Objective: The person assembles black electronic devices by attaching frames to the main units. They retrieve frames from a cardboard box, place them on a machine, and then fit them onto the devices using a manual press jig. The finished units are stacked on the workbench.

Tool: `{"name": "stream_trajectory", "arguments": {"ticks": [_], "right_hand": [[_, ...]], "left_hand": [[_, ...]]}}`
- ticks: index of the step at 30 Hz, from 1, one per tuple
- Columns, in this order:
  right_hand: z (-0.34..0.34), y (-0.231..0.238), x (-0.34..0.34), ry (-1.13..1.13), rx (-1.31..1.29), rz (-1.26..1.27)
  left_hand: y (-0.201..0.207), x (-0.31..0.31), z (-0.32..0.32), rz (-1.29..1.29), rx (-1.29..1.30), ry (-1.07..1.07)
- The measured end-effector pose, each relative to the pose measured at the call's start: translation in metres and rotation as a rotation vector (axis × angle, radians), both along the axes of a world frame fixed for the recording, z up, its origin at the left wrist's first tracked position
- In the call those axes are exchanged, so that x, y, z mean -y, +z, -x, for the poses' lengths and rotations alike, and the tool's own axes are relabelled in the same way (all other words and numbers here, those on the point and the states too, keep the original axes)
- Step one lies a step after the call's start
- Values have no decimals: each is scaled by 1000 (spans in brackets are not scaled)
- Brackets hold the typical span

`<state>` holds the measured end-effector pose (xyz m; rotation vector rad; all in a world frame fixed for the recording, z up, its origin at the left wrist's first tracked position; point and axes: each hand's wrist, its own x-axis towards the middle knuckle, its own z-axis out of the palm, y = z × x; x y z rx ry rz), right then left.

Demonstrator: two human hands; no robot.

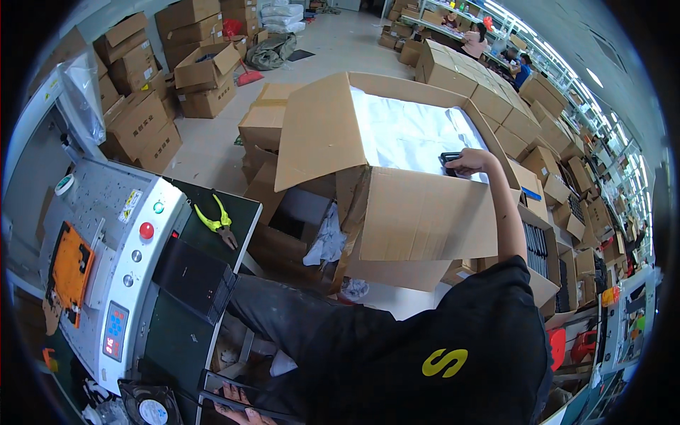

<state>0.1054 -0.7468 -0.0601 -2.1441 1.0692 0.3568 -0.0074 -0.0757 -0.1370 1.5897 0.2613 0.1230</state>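
Left hand (237,405) low at the bottom edge, fingers spread flat on a dark tray (241,397). Right hand (469,163) reaching far into the open cardboard box (418,212), closed around a small black device (449,160) over white wrapping (411,134).

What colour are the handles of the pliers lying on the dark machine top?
The pliers have bright yellow-green handles, seen in the head view.
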Motion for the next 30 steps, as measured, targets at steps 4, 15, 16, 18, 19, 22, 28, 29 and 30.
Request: {"name": "stream_trajectory", "arguments": {"ticks": [4, 15, 16, 18, 19, 22, 28, 29, 30], "right_hand": [[2, 20, -11, -108, 413, -255], [-41, -9, -41, 502, -73, 705], [-42, -6, -39, 478, -103, 709], [-49, 1, -35, 479, -217, 570], [-51, 16, -63, 481, -134, 507], [-51, 9, -71, 595, -283, 603], [-43, 7, -35, 654, -40, 603], [-46, 13, -40, 665, 55, 637], [-51, 26, -42, 545, 65, 620]], "left_hand": [[-10, -6, 8, 18, 27, 2], [-9, -5, 17, -37, 65, 68], [-12, -7, 18, -9, 60, 59], [-13, -10, 23, 43, 22, 88], [-15, -10, 26, 71, 3, 120], [-33, -20, 34, 144, -40, 164], [-38, -24, 45, 122, -182, 247], [-49, -27, 42, 129, -52, 232], [-68, -33, 37, 136, 78, 218]]}}
